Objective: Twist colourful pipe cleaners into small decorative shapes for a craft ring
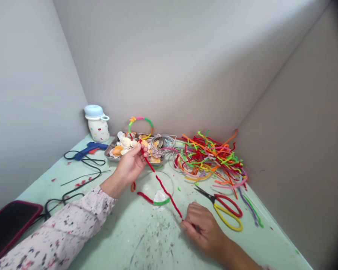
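Observation:
A red pipe cleaner [163, 189] stretches taut between my two hands. My left hand [131, 165] pinches its upper end near the tray of shells [135, 147]. My right hand [199, 227] pinches its lower end down on the green tabletop. Under the stretched strand lies a wire ring [157, 189], partly wrapped in red and green pipe cleaner. Red-and-yellow scissors [224, 210] lie just right of my right hand.
A tangled pile of coloured pipe cleaners [211, 159] fills the back right corner. A multicoloured wrapped ring [141, 125] leans on the wall. A blue glue gun [90, 149] with black cord, a white jar [98, 123] and a dark phone [9, 225] sit left.

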`<state>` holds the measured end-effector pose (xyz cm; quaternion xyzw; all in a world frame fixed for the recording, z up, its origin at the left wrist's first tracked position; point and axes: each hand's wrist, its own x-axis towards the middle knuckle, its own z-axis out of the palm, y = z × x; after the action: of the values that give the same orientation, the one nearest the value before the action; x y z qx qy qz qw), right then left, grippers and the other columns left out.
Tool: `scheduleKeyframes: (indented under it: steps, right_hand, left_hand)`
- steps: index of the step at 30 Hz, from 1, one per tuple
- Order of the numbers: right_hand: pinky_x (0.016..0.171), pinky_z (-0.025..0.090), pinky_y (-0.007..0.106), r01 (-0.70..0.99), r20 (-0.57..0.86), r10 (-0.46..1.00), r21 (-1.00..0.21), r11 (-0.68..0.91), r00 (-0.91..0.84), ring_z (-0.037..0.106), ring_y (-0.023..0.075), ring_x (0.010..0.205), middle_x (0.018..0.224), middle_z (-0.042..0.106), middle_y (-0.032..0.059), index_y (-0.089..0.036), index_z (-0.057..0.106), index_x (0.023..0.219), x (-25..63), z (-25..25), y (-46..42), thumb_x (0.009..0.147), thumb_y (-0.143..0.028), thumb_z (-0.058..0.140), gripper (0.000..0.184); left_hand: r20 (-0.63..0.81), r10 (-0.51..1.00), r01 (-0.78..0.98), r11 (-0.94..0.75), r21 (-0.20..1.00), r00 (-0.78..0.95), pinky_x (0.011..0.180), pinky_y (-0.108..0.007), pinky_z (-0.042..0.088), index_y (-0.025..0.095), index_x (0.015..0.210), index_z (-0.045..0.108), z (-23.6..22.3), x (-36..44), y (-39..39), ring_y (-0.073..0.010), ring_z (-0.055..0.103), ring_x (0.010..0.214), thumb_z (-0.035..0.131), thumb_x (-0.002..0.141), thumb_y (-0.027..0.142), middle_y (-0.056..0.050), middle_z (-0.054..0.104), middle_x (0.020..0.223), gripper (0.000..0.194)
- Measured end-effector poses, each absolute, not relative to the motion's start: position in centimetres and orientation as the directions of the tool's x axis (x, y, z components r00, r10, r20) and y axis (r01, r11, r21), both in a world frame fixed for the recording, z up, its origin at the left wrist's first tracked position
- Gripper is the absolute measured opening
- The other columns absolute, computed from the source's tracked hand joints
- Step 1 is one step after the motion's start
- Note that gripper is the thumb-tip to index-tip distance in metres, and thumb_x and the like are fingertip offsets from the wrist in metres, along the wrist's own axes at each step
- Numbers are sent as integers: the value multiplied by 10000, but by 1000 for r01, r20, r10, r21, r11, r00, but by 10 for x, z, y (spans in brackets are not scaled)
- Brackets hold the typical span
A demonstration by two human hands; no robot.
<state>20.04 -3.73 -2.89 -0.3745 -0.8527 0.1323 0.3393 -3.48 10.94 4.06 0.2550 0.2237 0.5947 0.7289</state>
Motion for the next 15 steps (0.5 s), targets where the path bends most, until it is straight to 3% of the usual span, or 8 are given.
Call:
scheduleKeyframes:
  steps: [7, 15]
  right_hand:
    - [567, 258, 285, 554, 488, 726, -471, 686, -485, 337, 117, 557, 565, 327, -41, -207, 282, 624, 200, -31, -39, 877, -148, 446, 308]
    - [565, 275, 281, 592, 557, 719, -435, 678, -415, 349, 124, 563, 577, 330, -37, -214, 293, 647, 202, -32, -35, 870, -112, 442, 287]
  left_hand:
    - [-96, 995, -720, 72, 690, 7, 511, -167, 517, 136, 888, 615, 34, -39, 116, -75, 623, 563, 540, 860, 64, -2, 651, 725, 108]
    - [-135, 985, -711, 19, 703, -107, 545, -168, 537, 123, 864, 623, 27, -41, 121, -77, 650, 581, 531, 849, 35, -19, 682, 731, 128]
